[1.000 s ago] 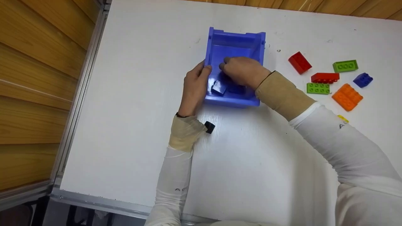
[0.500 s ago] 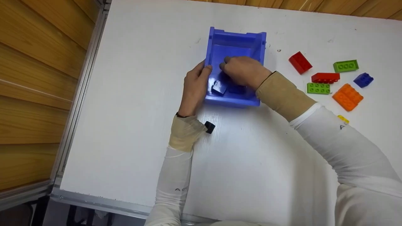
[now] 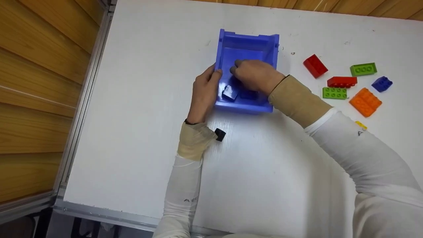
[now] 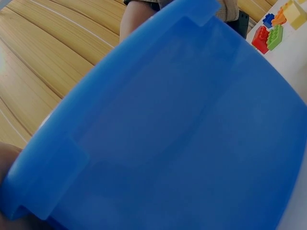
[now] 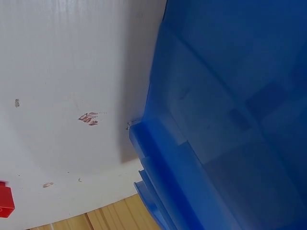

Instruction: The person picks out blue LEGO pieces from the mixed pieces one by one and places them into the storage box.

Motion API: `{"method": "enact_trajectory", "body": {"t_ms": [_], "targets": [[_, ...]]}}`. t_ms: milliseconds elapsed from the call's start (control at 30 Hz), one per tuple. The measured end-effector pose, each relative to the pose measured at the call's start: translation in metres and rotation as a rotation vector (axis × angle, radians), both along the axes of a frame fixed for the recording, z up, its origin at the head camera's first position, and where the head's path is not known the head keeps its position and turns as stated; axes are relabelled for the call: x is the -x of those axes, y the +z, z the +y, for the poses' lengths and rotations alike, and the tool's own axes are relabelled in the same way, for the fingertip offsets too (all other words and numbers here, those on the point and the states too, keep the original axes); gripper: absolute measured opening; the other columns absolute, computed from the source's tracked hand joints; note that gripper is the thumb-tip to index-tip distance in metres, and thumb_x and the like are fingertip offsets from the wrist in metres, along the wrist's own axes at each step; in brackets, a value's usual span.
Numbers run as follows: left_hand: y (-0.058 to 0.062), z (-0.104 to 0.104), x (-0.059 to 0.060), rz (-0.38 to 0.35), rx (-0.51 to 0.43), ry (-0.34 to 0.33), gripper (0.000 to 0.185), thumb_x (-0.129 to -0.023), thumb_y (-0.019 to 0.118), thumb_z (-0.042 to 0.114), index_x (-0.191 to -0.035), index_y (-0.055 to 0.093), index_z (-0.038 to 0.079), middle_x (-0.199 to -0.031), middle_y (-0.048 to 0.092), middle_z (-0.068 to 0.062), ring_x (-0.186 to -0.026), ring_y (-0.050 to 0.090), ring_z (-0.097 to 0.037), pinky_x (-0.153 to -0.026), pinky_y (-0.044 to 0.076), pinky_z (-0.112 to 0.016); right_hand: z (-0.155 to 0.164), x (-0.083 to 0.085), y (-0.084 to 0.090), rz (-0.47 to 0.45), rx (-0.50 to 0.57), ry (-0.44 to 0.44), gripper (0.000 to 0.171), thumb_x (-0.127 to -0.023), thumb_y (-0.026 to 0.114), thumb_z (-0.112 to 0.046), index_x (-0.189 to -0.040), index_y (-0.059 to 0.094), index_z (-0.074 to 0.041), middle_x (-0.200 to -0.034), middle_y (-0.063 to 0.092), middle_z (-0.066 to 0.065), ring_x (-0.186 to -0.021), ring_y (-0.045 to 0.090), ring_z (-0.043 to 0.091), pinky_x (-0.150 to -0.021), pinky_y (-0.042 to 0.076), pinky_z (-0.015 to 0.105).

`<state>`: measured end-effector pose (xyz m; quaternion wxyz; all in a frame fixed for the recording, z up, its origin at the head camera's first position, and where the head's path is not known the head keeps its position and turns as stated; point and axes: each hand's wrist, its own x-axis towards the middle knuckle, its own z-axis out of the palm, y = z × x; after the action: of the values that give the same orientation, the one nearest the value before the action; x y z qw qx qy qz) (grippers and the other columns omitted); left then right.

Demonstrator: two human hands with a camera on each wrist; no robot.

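Observation:
My left hand grips the left wall of a blue plastic bin, thumb over the rim. Inside the bin is my right hand, its fingers pointing down and mostly hidden; whether it holds anything cannot be seen. A dark blue toy brick lies on the bin floor below the right hand, with another dark blue piece beside it. The bin wall fills most of the left wrist view. In the right wrist view the bin's side shows, but no fingers.
Right of the bin lie a red brick, a second red brick, green bricks, a blue brick and orange bricks. A yellow piece is partly behind the right sleeve. A small black object sits at the left cuff.

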<state>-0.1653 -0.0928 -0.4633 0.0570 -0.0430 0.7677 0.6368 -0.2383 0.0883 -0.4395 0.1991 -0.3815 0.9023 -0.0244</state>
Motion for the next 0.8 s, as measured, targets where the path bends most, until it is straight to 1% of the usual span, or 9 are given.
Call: {"method": "enact_trajectory", "body": {"t_ms": [67, 100, 233, 300, 367, 467, 600, 800], "targets": [[0.0, -0.0004, -0.0007, -0.002, -0.001, 0.001, 0.047, -0.108, 0.049, 0.028, -0.148, 0.064, 0.008, -0.089, 0.058, -0.004, -0.083, 0.053, -0.017, -0.072, 0.041, -0.032, -0.0001, -0.0004, -0.0008, 0.013, 0.019, 0.009, 0.017, -0.099, 0.059, 0.007, -0.114, 0.065, 0.01, -0.104, 0.06, 0.027, -0.086, 0.063, 0.043, -0.079, 0.056, 0.058], [-0.0001, -0.0003, -0.0009, -0.002, -0.004, 0.002, 0.047, -0.108, 0.05, 0.028, -0.148, 0.064, 0.008, -0.091, 0.06, -0.005, -0.085, 0.054, -0.017, -0.073, 0.041, -0.032, 0.0, -0.0004, -0.0012, 0.017, 0.028, 0.012, 0.017, -0.099, 0.06, 0.007, -0.114, 0.065, 0.01, -0.103, 0.06, 0.027, -0.085, 0.063, 0.043, -0.078, 0.056, 0.058], [0.0002, 0.0, -0.0017, -0.003, -0.02, -0.003, 0.046, -0.108, 0.05, 0.028, -0.148, 0.064, 0.008, -0.084, 0.054, -0.004, -0.081, 0.053, -0.017, -0.07, 0.04, -0.032, 0.0009, -0.0002, -0.0019, 0.012, 0.057, 0.007, 0.017, -0.098, 0.064, 0.006, -0.114, 0.065, 0.01, -0.103, 0.06, 0.027, -0.086, 0.063, 0.042, -0.078, 0.055, 0.057], [0.0, 0.0001, -0.0015, -0.001, -0.029, -0.005, 0.046, -0.109, 0.05, 0.027, -0.148, 0.063, 0.008, -0.083, 0.054, -0.003, -0.08, 0.052, -0.017, -0.069, 0.04, -0.032, 0.0016, 0.0001, -0.0017, 0.005, 0.074, 0.002, 0.017, -0.097, 0.065, 0.004, -0.113, 0.066, 0.01, -0.103, 0.06, 0.027, -0.086, 0.063, 0.042, -0.078, 0.055, 0.057], [-0.0001, 0.0001, -0.0014, 0.0, -0.035, -0.008, 0.046, -0.109, 0.049, 0.027, -0.149, 0.063, 0.008, -0.08, 0.049, -0.001, -0.076, 0.05, -0.017, -0.067, 0.039, -0.032, 0.002, 0.0007, -0.0014, -0.004, 0.089, -0.002, 0.016, -0.097, 0.067, 0.004, -0.112, 0.065, 0.009, -0.103, 0.06, 0.026, -0.086, 0.062, 0.041, -0.078, 0.054, 0.056], [-0.0002, -0.0001, -0.0011, -0.002, -0.039, -0.009, 0.046, -0.109, 0.049, 0.027, -0.149, 0.063, 0.008, -0.079, 0.049, -0.001, -0.074, 0.05, -0.017, -0.065, 0.039, -0.032, 0.0023, 0.0015, -0.0007, -0.007, 0.122, 0.001, 0.016, -0.097, 0.069, 0.003, -0.111, 0.066, 0.01, -0.102, 0.061, 0.026, -0.086, 0.062, 0.041, -0.079, 0.054, 0.055], [0.0002, -0.0004, -0.0007, -0.008, -0.042, -0.006, 0.045, -0.109, 0.049, 0.027, -0.148, 0.064, 0.01, -0.08, 0.051, -0.002, -0.074, 0.05, -0.015, -0.065, 0.039, -0.031, 0.0019, 0.0022, 0.0011, -0.012, 0.191, 0.002, 0.019, -0.097, 0.071, 0.002, -0.113, 0.067, 0.011, -0.105, 0.063, 0.027, -0.092, 0.066, 0.042, -0.084, 0.056, 0.054], [0.001, -0.0013, -0.0003, -0.011, -0.044, -0.003, 0.044, -0.109, 0.05, 0.026, -0.147, 0.065, 0.011, -0.075, 0.043, 0.002, -0.065, 0.04, -0.011, -0.06, 0.033, -0.03, 0.0006, 0.0037, 0.007, -0.051, 0.266, -0.024, 0.025, -0.097, 0.071, 0.003, -0.12, 0.068, 0.011, -0.113, 0.065, 0.028, -0.103, 0.067, 0.044, -0.093, 0.054, 0.055]]}}
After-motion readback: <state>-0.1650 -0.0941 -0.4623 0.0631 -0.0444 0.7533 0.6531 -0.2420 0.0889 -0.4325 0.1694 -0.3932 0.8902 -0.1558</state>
